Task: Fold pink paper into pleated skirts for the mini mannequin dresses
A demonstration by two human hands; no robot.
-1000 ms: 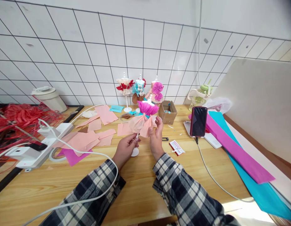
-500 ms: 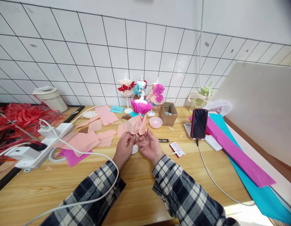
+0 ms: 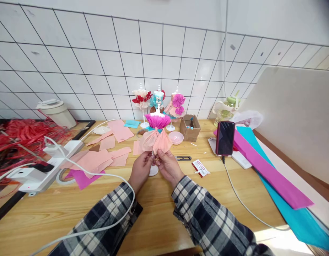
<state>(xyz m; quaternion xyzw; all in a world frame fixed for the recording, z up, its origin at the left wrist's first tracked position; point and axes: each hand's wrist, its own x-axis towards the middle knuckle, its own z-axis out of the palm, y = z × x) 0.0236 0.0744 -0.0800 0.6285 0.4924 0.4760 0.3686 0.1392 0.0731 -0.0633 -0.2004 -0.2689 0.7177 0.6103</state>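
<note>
both hands grip paper-dress stand; table edge near

A miniature dress form is standing upright on a thin white stem, its round white base appearing to rest on the wooden table. A magenta crepe frill is fanning out beneath the small white bust, and a peach paper skirt is hanging below in gathered folds, flaring at the hem, just above the left hand and right hand pinching the stem
</note>
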